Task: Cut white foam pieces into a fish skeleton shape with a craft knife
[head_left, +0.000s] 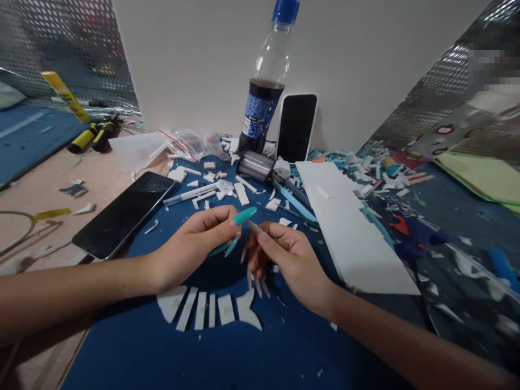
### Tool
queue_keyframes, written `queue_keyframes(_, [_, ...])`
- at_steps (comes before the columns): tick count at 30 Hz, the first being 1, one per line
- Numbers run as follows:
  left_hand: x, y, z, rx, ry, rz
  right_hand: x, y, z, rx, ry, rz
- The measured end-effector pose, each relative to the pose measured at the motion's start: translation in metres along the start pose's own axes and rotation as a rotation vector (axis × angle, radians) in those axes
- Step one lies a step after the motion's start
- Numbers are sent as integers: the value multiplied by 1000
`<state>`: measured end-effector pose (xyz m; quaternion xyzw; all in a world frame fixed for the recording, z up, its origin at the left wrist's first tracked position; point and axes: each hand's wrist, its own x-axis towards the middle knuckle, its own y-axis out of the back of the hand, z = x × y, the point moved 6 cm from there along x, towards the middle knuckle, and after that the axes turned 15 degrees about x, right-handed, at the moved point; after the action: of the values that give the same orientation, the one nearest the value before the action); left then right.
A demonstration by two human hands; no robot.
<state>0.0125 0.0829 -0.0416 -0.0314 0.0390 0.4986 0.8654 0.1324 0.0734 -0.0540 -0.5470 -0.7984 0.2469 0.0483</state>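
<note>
My left hand [199, 235], with long teal nails, is closed in a pinch above the blue mat [170, 357]. Close beside it, my right hand [290, 254] pinches thumb against index finger, its other fingers hanging down. The fingertips of both hands nearly meet; whatever lies between them is too small or hidden to make out. Below the hands, flat white pieces lie in a row shaped like a fish: a rounded head piece [172, 304], several strips such as this one [200, 311], and a forked tail piece [248, 310]. Narrow gaps separate the pieces.
A black phone [125, 214] lies left. Behind stand a cola bottle [262, 103] and another phone [297, 127]. A white board [353, 238] lies right, near a blue glue gun [418, 235]. White scraps [241, 193] and a pen [195, 192] litter the mat.
</note>
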Motion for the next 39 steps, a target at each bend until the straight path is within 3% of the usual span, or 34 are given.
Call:
queue_keyframes(7, [-3, 4, 15, 126, -96, 87, -5, -14, 12, 308, -146, -37])
queue_keyframes(16, [-1, 10, 14, 185, -97, 150, -3, -11, 14, 393, -160, -20])
queue_keyframes(22, [4, 14, 4, 208, -87, 163, -1, -7, 7, 378, -78, -12])
queue_keyframes(28, [5, 8, -9, 143, 34, 70, -3, -4, 0, 243, 72, -21])
queue_keyframes(34, [3, 4, -11, 151, 43, 36, -11, 3, -16, -53, 328, 112])
queue_keyframes(39, [1, 2, -12, 123, 58, 12, -15, 5, -20, -180, 406, 155])
